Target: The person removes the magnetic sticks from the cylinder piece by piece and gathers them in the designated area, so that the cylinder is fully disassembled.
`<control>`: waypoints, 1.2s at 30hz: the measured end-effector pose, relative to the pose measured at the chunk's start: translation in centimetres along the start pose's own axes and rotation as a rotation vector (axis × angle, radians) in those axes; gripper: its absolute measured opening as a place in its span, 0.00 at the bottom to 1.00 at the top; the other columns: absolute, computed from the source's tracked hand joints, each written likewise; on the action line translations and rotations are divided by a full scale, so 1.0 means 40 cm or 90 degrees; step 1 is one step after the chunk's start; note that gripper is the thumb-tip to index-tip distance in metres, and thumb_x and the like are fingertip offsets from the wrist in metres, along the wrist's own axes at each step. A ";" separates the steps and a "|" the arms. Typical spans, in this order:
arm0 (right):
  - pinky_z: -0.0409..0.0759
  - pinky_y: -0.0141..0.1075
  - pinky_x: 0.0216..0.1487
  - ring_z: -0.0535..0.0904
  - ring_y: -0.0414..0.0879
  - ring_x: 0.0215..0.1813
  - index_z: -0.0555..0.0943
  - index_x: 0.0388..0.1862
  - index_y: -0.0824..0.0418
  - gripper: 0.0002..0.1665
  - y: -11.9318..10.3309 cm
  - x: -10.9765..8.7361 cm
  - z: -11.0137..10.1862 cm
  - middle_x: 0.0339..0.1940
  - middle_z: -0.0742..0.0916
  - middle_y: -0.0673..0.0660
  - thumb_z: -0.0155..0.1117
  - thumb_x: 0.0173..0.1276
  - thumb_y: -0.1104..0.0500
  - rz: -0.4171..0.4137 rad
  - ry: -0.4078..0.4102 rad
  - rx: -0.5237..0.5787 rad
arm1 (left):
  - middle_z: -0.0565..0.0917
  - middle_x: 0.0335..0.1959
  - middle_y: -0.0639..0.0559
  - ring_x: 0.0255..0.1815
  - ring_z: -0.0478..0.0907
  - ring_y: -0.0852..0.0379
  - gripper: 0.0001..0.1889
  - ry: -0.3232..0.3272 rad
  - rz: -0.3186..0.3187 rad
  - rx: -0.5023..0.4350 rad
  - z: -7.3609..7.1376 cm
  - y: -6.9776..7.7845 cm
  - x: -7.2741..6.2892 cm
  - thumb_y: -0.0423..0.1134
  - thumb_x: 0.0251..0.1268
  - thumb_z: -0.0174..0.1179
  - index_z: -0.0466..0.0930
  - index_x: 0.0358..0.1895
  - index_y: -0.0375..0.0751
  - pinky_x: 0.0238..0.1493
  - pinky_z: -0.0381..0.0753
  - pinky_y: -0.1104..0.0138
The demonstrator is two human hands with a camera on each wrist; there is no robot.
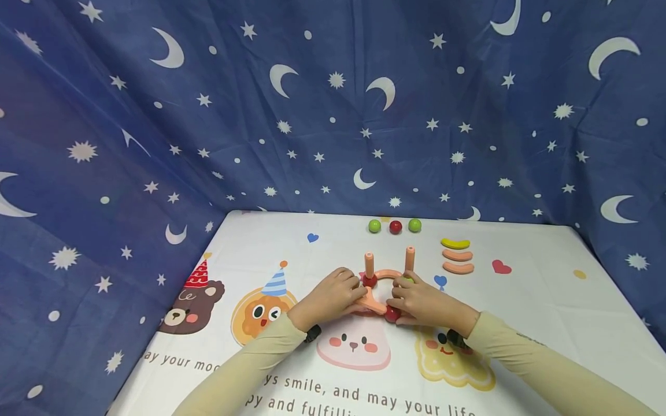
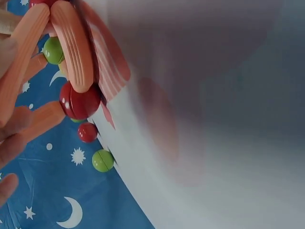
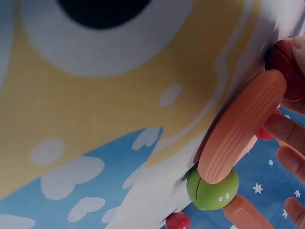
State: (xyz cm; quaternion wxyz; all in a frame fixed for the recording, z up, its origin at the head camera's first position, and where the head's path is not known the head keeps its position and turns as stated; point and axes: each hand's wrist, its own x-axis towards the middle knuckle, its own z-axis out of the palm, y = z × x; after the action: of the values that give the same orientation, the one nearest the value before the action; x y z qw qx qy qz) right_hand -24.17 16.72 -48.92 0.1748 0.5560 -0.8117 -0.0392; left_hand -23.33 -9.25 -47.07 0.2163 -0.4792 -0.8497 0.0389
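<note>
Orange rods and two-tone balls form a ring-like frame on the tabletop. My left hand (image 1: 337, 293) grips an orange rod (image 2: 24, 62) that meets the front red ball (image 1: 392, 314). Thumb and fingers of my right hand (image 1: 422, 299) pinch that same ball. In the left wrist view, a ribbed orange rod (image 2: 74, 47) runs from it to the left red ball (image 2: 80, 101). Another ribbed rod (image 3: 243, 126) links it to a green ball (image 3: 212, 188), mostly covered by fingers in the head view. Upright rods (image 1: 369, 264) rise from the left and green balls; a curved rod (image 1: 387, 273) spans the back.
Behind the frame, a red ball (image 1: 395, 227) sits between two green balls (image 1: 374, 226). To the right lie a yellow curved rod (image 1: 455, 244) and two orange ones (image 1: 458, 268). A starry blue curtain (image 1: 333, 115) borders the white printed tablecloth (image 1: 546, 312).
</note>
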 end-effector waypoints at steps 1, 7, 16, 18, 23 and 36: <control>0.69 0.44 0.51 0.72 0.44 0.42 0.82 0.37 0.49 0.20 0.000 0.000 0.000 0.31 0.81 0.47 0.70 0.51 0.40 -0.002 0.004 0.001 | 0.79 0.31 0.58 0.40 0.75 0.58 0.13 0.013 0.004 0.000 0.000 0.002 0.001 0.56 0.60 0.59 0.78 0.33 0.51 0.57 0.71 0.66; 0.69 0.45 0.51 0.71 0.44 0.42 0.83 0.39 0.51 0.21 0.001 0.003 0.000 0.30 0.82 0.47 0.70 0.52 0.40 -0.002 0.009 0.015 | 0.81 0.32 0.58 0.41 0.76 0.59 0.12 0.027 0.003 -0.016 -0.003 0.005 0.001 0.54 0.60 0.59 0.80 0.31 0.50 0.60 0.70 0.64; 0.69 0.42 0.48 0.71 0.45 0.42 0.84 0.38 0.51 0.19 -0.002 0.010 -0.005 0.29 0.81 0.47 0.69 0.53 0.41 0.007 -0.011 0.030 | 0.81 0.31 0.59 0.41 0.76 0.59 0.07 -0.023 0.008 0.006 0.016 -0.015 -0.026 0.48 0.55 0.65 0.82 0.29 0.51 0.60 0.70 0.64; 0.69 0.43 0.49 0.71 0.45 0.43 0.83 0.38 0.51 0.20 -0.003 0.009 -0.007 0.30 0.81 0.47 0.69 0.53 0.40 0.007 -0.012 0.031 | 0.80 0.31 0.59 0.40 0.76 0.59 0.07 -0.020 0.005 0.007 0.020 -0.022 -0.036 0.48 0.55 0.65 0.81 0.30 0.51 0.57 0.71 0.65; 0.69 0.43 0.50 0.71 0.45 0.43 0.83 0.37 0.51 0.19 -0.002 0.007 -0.009 0.29 0.81 0.47 0.70 0.53 0.41 0.007 -0.005 0.034 | 0.78 0.29 0.59 0.34 0.74 0.59 0.09 0.018 -0.005 -0.007 0.023 -0.044 -0.055 0.49 0.57 0.64 0.79 0.30 0.50 0.46 0.73 0.67; 0.69 0.43 0.49 0.71 0.45 0.44 0.83 0.38 0.51 0.20 -0.001 0.006 -0.011 0.31 0.82 0.47 0.68 0.54 0.40 0.007 -0.014 0.042 | 0.76 0.27 0.56 0.30 0.71 0.57 0.07 0.044 -0.080 -0.037 0.053 -0.183 -0.102 0.42 0.50 0.68 0.79 0.28 0.47 0.38 0.73 0.64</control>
State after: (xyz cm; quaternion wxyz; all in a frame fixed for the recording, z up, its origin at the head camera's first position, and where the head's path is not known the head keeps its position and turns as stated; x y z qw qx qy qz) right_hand -24.08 16.54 -48.47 0.1476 0.5564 -0.8175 -0.0174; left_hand -28.19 -16.27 -48.31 0.2333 -0.4319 -0.8711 -0.0160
